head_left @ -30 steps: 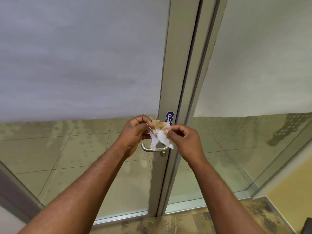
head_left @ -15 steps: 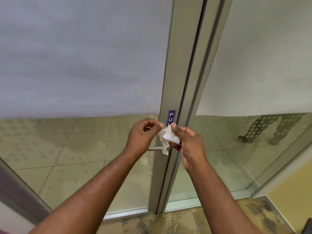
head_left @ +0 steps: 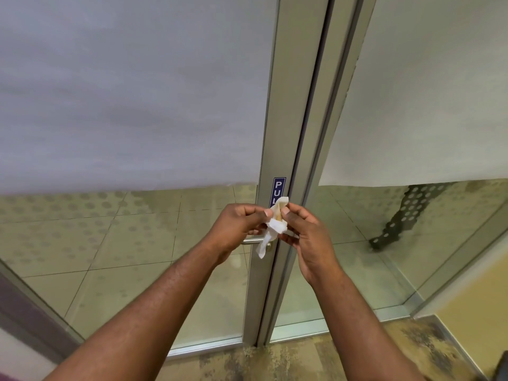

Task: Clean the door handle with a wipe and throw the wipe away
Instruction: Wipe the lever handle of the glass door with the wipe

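The crumpled white wipe (head_left: 275,225), stained brownish on an inner fold, hangs in front of the metal door handle (head_left: 250,241), pinched between both hands. The left hand (head_left: 238,226) grips its left edge with thumb and fingers closed; the right hand (head_left: 305,234) pinches its right side. Behind it, a blue sign (head_left: 278,189) sits on the door frame (head_left: 288,105).

The left hand (head_left: 237,225) and crumpled wipe (head_left: 275,226) cover most of the door handle (head_left: 250,240); the wipe also hides the bottom of the blue PULL sticker (head_left: 279,189).
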The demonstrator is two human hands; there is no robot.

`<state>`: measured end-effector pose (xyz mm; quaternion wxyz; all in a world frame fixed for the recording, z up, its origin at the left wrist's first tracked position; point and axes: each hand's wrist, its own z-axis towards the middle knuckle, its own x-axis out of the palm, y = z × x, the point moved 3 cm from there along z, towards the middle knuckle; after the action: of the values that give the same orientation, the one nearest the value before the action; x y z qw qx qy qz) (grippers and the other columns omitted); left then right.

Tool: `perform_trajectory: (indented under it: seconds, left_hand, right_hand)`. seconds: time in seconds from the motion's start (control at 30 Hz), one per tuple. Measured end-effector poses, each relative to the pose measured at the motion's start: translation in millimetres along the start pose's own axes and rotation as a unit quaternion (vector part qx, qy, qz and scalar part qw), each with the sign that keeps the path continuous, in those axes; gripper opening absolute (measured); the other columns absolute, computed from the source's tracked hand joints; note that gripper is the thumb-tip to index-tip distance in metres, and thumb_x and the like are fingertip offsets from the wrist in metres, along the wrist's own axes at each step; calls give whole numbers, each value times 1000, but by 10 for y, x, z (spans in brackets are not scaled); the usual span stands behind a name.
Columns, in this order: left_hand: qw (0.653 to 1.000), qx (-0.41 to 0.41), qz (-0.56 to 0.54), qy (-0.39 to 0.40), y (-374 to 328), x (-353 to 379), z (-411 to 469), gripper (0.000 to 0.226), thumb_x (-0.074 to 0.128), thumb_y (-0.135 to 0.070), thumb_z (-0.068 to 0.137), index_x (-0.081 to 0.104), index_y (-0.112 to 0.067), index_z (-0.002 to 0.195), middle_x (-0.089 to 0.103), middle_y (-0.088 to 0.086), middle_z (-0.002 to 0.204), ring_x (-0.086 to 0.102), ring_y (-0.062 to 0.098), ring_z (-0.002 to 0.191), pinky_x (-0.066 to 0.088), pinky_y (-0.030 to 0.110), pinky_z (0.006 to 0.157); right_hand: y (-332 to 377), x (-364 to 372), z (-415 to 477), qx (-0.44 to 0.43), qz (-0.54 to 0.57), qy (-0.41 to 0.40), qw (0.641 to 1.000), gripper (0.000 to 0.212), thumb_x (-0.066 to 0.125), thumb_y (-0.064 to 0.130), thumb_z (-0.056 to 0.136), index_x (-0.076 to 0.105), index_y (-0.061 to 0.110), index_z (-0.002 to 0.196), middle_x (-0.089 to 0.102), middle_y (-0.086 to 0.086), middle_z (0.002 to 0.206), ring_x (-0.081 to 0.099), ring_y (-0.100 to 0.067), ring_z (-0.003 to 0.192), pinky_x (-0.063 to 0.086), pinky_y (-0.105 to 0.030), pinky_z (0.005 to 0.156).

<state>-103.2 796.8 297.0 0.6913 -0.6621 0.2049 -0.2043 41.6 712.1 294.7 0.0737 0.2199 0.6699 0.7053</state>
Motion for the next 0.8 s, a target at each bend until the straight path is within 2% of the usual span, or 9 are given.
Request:
perform_trajectory:
  seconds: [0.07, 0.17, 0.27, 0.33, 0.4, 0.53, 0.67, 0.8]
  left_hand:
    - [999, 6, 31, -9, -15, 1, 13, 13, 71, -20, 98, 82, -12, 102, 81, 5, 95, 73, 12, 83, 56, 25, 75]
    - [999, 11, 24, -23, -47, -10, 18, 8, 74, -11, 95, 80, -7, 98, 80, 6, 87, 71, 6, 71, 52, 17, 63]
    - [998, 21, 30, -41, -67, -27, 37, 9, 73, 0, 92, 79, -5, 98, 79, 11, 88, 71, 8, 71, 55, 18, 63]
    - [997, 29, 36, -53, -71, -31, 51, 15, 73, 4, 90, 79, -9, 94, 79, 4, 86, 71, 7, 73, 55, 18, 63]
    - [997, 37, 37, -63, -69, -43, 58, 21, 72, 6, 90, 79, -13, 90, 79, 0, 85, 72, 6, 74, 55, 17, 64]
    - [996, 47, 23, -76, -13, -77, 76, 24, 70, 10, 90, 78, -13, 89, 80, 5, 90, 76, 14, 83, 59, 22, 70]
    - [997, 32, 10, -67, 115, -61, 93, 28, 64, 16, 90, 79, -8, 87, 79, 14, 97, 77, 28, 92, 64, 35, 79]
    - [999, -2, -25, -32, 227, 7, 74, 19, 66, 7, 94, 80, -6, 97, 79, 10, 96, 75, 18, 79, 60, 27, 68]
  right_hand:
    - [-13, -2, 2, 9, -3, 17, 1000, 23, 74, 42, 84, 80, 27, 100, 80, -1, 98, 74, -13, 86, 55, -37, 81]
    - [-53, -4, 18, 21, -22, 54, 998, 36, 79, 50, 79, 78, 25, 105, 79, -4, 101, 72, -18, 90, 54, -41, 82]
    - [-154, -17, 65, 34, -42, 53, 997, 29, 81, 26, 86, 74, 16, 112, 80, -9, 103, 76, -26, 93, 60, -40, 77]
    - [-227, -50, 87, 57, -43, 49, 996, 16, 78, 14, 88, 74, 12, 104, 80, -10, 94, 76, -23, 81, 61, -33, 66]
    - [-281, -67, 94, 94, -21, 56, 994, 7, 77, 13, 89, 74, 9, 94, 77, -13, 85, 73, -19, 67, 62, -32, 62]
    - [-332, -81, 127, 143, 113, 49, 982, 26, 72, 4, 88, 66, -2, 112, 76, -24, 89, 73, -23, 62, 63, -32, 58]
    - [-316, -110, 184, 130, 201, 26, 971, 43, 73, 5, 82, 61, 4, 123, 77, -24, 94, 75, -21, 64, 62, -30, 56]
    - [-377, -168, 246, 124, 181, 27, 975, 38, 69, 6, 88, 65, 10, 125, 77, -22, 105, 76, -24, 76, 65, -41, 67]
